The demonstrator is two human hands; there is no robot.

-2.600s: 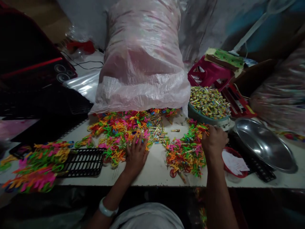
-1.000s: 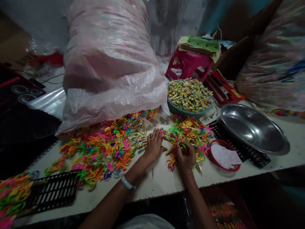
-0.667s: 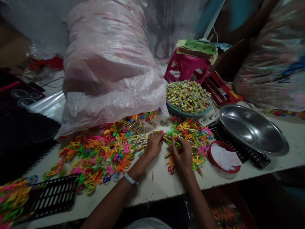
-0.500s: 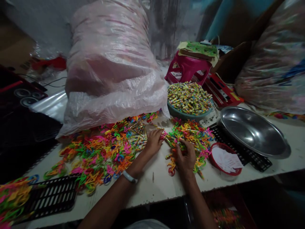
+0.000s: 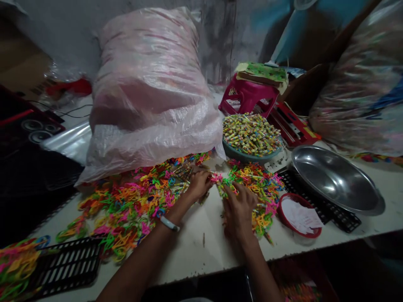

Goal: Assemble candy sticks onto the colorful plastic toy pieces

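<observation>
My left hand (image 5: 199,184), with a pale band on its wrist, has its fingers curled at a pink plastic piece (image 5: 216,178) and some thin wrapped sticks. What it grips is too small to make out. Beside it, my right hand (image 5: 239,205) lies palm down with fingers spread over the near edge of the right pile of colourful pieces (image 5: 264,184). A larger pile of bright plastic pieces (image 5: 126,209) spreads to the left of my left hand. Behind the hands, a teal basin (image 5: 242,157) is heaped with short wrapped sticks (image 5: 252,133).
A big translucent sack (image 5: 151,92) stands behind the left pile. On the right are a red basket (image 5: 285,222) with white paper slips, a steel tray (image 5: 333,178) and black racks (image 5: 346,220). A pink stool (image 5: 248,94) stands behind the basin.
My left hand has shifted slightly left and its fingers have curled in. My right hand has moved slightly left, its fingers spreading flatter. The view has tilted up slightly.
</observation>
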